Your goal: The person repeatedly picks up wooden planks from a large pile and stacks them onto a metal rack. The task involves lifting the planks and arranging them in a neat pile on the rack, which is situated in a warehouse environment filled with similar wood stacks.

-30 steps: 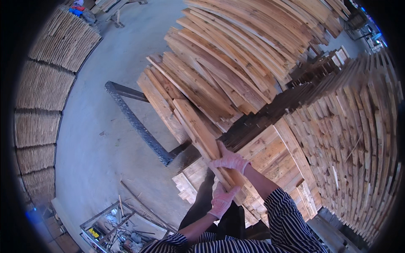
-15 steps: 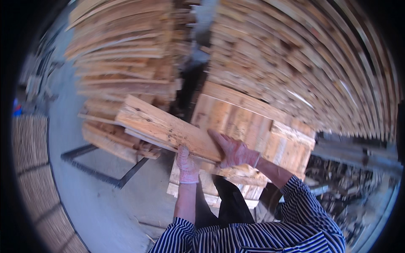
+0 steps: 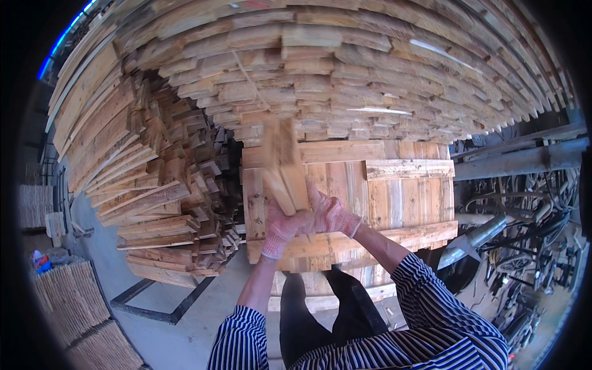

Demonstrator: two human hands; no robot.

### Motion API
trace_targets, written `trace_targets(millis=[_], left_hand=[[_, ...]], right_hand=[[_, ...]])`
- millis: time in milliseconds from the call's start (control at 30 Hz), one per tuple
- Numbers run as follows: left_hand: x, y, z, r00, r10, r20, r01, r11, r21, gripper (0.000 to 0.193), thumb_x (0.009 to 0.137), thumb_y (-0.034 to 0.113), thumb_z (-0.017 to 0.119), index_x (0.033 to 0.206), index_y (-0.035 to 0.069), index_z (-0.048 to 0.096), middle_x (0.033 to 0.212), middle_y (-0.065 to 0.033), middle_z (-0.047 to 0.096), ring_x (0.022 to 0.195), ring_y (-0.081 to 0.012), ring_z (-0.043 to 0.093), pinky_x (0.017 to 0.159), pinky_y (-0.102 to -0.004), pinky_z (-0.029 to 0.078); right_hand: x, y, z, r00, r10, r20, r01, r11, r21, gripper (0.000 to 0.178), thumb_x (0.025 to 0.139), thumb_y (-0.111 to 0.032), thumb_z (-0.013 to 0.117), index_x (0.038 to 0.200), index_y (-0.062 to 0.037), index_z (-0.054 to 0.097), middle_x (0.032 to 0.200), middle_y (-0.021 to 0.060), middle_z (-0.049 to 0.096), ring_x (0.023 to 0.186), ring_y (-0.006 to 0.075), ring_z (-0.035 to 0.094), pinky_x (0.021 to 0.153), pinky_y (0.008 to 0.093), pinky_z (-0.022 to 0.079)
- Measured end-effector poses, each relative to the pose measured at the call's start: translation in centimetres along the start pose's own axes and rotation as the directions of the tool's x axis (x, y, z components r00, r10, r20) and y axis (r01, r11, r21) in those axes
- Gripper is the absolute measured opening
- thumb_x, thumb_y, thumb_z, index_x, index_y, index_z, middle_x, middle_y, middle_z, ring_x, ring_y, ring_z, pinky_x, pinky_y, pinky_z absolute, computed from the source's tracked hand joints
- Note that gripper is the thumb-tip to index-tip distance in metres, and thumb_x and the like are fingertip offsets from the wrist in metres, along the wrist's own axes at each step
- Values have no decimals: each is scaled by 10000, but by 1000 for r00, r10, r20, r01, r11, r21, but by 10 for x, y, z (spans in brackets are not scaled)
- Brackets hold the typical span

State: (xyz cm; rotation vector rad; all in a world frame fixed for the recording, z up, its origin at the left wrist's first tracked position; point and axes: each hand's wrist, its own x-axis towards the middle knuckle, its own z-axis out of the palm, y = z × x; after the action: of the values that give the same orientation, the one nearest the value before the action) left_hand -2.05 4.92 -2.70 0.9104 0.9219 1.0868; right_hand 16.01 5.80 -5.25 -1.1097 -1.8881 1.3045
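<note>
Both my hands wear pinkish knit gloves and grip short wooden boards (image 3: 285, 176), apparently two together, tilted up away from me and blurred at the far end. My left hand (image 3: 283, 229) is closed round the near end on the left side. On the right side of the same end, my right hand (image 3: 332, 213) is closed too. Directly below lies a pallet-like wooden panel (image 3: 410, 200) of side-by-side planks, with crosswise boards along its far and near edges and a shorter crosspiece (image 3: 407, 169) at the right.
A high wall of stacked boards (image 3: 308, 68) rises behind the panel. At left leans another board pile (image 3: 132, 179), beside a dark metal frame (image 3: 145, 311) on the floor. Bundled thin wood (image 3: 71, 296) stands far left. Pipes (image 3: 524, 160) and tangled scrap (image 3: 524, 259) occupy the right.
My view has turned left to right toward the panel. The held boards have swung from pointing left to pointing away from me, over the panel; both hands keep their grip.
</note>
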Motion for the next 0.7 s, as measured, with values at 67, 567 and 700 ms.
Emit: trace_targets(millis=[67, 567, 700], left_hand=[[-11, -18, -7, 985, -105, -136, 103, 994, -26, 789, 820, 288, 870, 1461, 69, 466, 1298, -70, 634, 1154, -170, 635, 981, -349, 552], [97, -131, -110, 773, 51, -632, 623, 125, 772, 1145, 651, 615, 863, 1472, -34, 398, 1255, -309, 618, 1155, -433, 633, 996, -467, 524], [93, -159, -136, 813, 31, -582, 577, 99, 811, 1174, 643, 615, 870, 1498, -22, 379, 1286, -294, 611, 1127, -435, 651, 948, -476, 552]], right_hand=[[-16, -6, 14, 991, 95, -93, -77, 981, 177, 1418, 621, -531, 956, 1616, 8, 102, 1563, 270, 397, 1407, 388, 472, 1141, 426, 438], [-84, 140, 19, 441, 646, -624, -895, 367, -252, 1202, 725, -516, 845, 1623, -77, 178, 1398, 282, 506, 1274, 436, 536, 1062, 498, 459], [-85, 147, 35, 401, 670, -624, -911, 366, -193, 1236, 705, -541, 847, 1628, -94, 158, 1407, 270, 497, 1284, 426, 522, 1064, 502, 464]])
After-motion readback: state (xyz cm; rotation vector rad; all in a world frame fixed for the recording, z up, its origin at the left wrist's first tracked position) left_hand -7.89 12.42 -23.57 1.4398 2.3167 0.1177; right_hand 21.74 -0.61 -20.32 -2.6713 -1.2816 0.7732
